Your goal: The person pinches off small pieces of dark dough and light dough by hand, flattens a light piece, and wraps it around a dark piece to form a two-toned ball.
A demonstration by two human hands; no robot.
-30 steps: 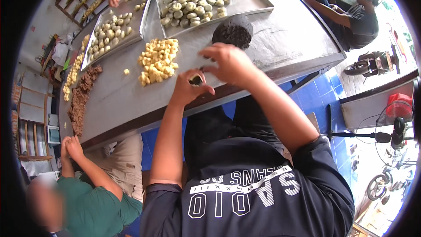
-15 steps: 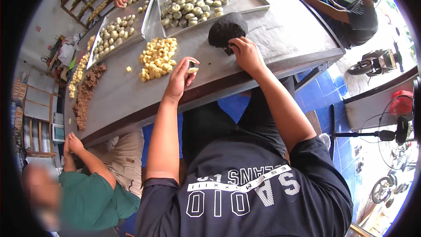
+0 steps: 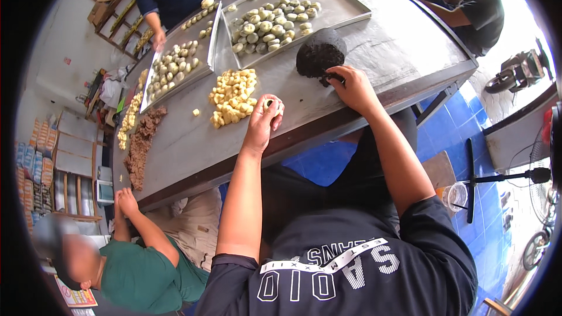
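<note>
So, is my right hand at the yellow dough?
No, your right hand is at the black lump, to the right of the yellow dough.

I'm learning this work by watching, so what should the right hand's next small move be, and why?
Probably to pinch a bit off the dark mass and bring it across: the right hand touches its near edge, while the left hand holds a small pale piece with a dark middle, though whether that is hollow or filled is unclear.

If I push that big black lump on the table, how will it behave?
The black lump probably deforms softly, given its ragged edge by the right hand. Its broad, mounded shape suggests it's unlikely to roll.
</note>
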